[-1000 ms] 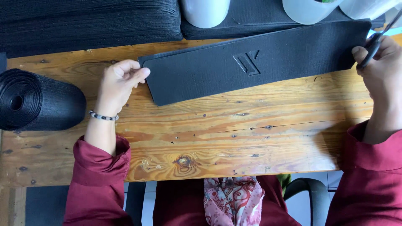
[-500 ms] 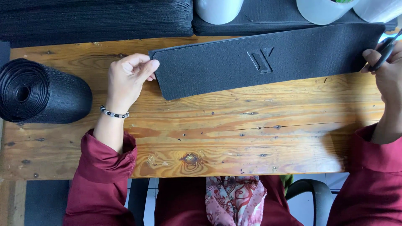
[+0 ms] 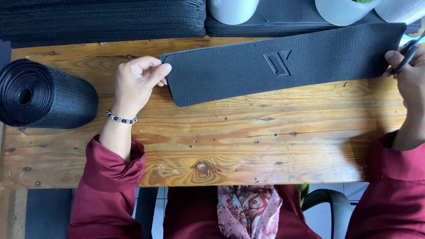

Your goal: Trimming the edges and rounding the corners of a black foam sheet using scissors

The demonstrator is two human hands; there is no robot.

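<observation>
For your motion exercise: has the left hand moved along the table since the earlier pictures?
Yes. The left hand shifted right, away from the black roll, holding the strip's end.

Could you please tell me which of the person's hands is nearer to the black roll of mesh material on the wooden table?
Left. The left hand pinches the flat black strip's end, just right of the black mesh roll. The right hand is at the strip's far end, holding scissors.

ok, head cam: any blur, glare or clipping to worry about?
Head view: sharp on the table grain and the strip emboss; light soft, only faint shadows; white pots at the top near blown out; right hand and scissors cut by the frame edge; left hand crisp.
</observation>
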